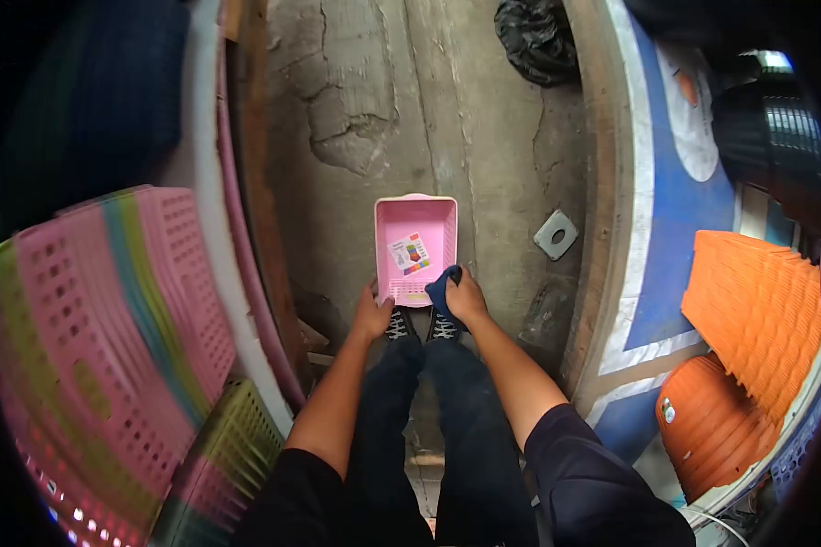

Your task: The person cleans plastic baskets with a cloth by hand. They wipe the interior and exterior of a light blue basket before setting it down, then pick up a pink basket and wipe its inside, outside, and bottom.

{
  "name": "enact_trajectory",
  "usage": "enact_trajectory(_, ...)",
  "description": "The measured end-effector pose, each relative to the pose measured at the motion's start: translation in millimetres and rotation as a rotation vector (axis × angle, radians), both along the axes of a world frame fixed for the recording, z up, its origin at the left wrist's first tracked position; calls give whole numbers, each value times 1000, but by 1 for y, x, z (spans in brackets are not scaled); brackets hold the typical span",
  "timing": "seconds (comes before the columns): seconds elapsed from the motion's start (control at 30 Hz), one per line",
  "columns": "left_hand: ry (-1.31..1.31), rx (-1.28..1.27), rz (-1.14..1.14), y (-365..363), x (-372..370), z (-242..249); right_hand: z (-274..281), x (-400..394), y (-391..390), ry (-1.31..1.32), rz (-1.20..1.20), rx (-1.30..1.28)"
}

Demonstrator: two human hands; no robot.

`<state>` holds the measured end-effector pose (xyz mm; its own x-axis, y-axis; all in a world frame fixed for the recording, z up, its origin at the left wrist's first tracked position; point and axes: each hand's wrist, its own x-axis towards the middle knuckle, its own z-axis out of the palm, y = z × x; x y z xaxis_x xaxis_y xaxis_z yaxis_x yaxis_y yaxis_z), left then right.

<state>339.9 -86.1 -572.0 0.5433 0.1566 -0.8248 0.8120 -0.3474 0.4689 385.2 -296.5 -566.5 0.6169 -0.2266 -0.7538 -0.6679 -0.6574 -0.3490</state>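
A pink plastic basket with a pale rim is held out in front of me above my shoes. In its bottom lies a printed label card. My left hand grips the near left corner of the basket, thumb over the rim. At the near right corner, my right hand is closed around a dark blue cloth that presses against the basket's rim. The right fingers are partly hidden by the cloth.
Nested pink, green and teal baskets are stacked on the left. To the right are orange stacked containers beside a blue and white sheet. On the cracked concrete floor lie a black plastic bag and a white square piece with a hole.
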Motion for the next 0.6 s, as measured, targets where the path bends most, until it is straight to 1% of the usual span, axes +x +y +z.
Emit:
enact_trajectory(0.03, -89, 61, -26, -2, -1, -15, -8, 4, 0, 74, -5, -23)
enact_trajectory(0.07, -76, 61, -27, -5, -2, -28, -12, 6, 1, 87, -5, -24)
enact_trajectory(0.13, -159, 205, -163, -11, 1, -40, -26, 3, 2, 48, 8, -91)
enact_trajectory(0.17, -155, 206, -164, -11, 3, -40, -29, 2, 4, 51, 8, -89)
enact_trajectory(0.23, -183, 219, -216, -13, 10, -40, -30, -3, 5, -74, 40, -106)
enact_trajectory(0.27, -189, 219, -213, -14, 15, -38, -30, -2, 5, -80, 43, -107)
enact_trajectory(0.33, -64, 115, -4, -14, 15, -36, -25, 0, 4, 19, -21, -83)
enact_trajectory(0.37, -71, 114, -2, -13, 15, -37, -21, 0, 3, -24, -11, -78)
enact_trajectory(0.4, -80, 106, 19, -10, 7, -47, -18, 1, 1, -32, -11, -79)
enact_trajectory(0.47, -99, 101, 43, -10, 5, -42, -9, 4, -4, 43, 22, -49)
enact_trajectory(0.53, -200, 224, 23, -12, 10, -14, 12, 3, -7, -9, 45, -39)
enact_trajectory(0.57, -213, 225, 27, -10, 15, 3, 25, 3, -9, -18, 66, -46)
enact_trajectory(0.6, -131, 248, -77, -6, 21, 22, 44, 5, -12, -32, 87, -53)
